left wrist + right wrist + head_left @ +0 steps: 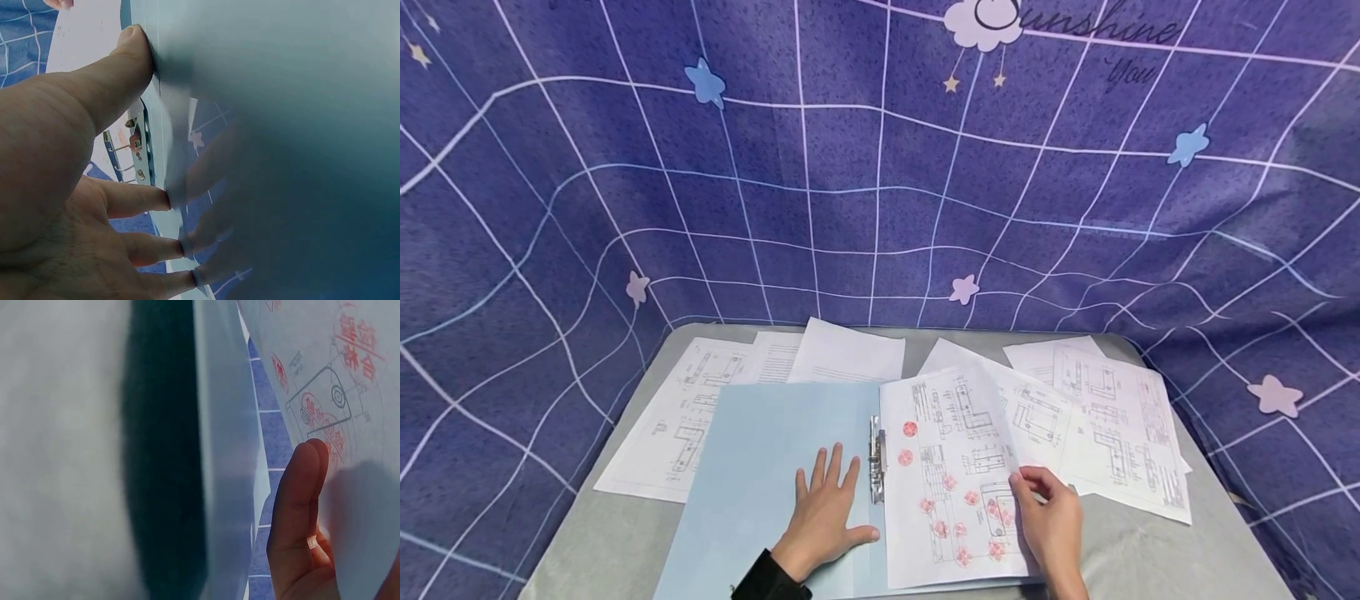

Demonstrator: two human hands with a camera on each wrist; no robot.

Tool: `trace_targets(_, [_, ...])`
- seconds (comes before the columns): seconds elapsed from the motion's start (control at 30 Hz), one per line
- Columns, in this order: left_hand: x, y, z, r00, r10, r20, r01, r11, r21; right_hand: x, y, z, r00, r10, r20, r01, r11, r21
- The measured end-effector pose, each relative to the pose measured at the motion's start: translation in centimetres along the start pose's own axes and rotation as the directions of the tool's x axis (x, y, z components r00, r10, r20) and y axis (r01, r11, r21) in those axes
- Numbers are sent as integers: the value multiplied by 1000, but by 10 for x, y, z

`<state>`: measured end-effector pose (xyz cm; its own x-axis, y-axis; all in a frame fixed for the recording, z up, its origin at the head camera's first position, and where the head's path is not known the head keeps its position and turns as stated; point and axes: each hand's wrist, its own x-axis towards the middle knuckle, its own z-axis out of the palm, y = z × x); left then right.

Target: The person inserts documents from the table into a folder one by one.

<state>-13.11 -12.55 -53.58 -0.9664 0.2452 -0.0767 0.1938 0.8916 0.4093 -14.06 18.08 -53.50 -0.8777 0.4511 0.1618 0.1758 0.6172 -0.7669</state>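
I count the clock round the shiny clip (877, 458), with twelve on the far side. Closest to the person is a black sleeve (771, 581), at half past seven. Out of it comes the left hand (826, 517), between seven and eight. It lies flat, with its fingers spread apart, and its thumb sticks out toward three.

The right hand (1054, 521) is at about half past three. Its thumb and fingers pinch the right edge of the page (958, 479), which is lifted a bit and bends.

The page is white, with line drawings and red marks (906, 457), and lies at about three. Its left edge comes right up to the clip, but I can't tell if the clip holds it. Under the left hand is a blue folder (775, 442), wide open, with the clip near its fold. The page is over the folder's right side.

More papers lie round the folder on the grey table (1157, 554). One drawing (673, 437) is between nine and ten, partly under the folder. Two sheets with small print (848, 358) are between ten and twelve. A messy bunch of drawings (1123, 442) is between two and three.

Far back at twelve hangs a purple cloth (842, 200), with wavy lines, stars and a white cloud (983, 32).
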Motion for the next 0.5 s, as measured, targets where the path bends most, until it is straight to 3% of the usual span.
trace_targets(0.27, [1, 0, 0, 1000, -13, 6, 12, 1000, 10, 0, 0, 1, 999, 26, -36, -24, 999, 48])
trace_targets(0.5, [0, -1, 1, 1000, -2, -12, 2, 1000, 6, -3, 0, 5, 1000, 14, -2, -14, 1000, 28])
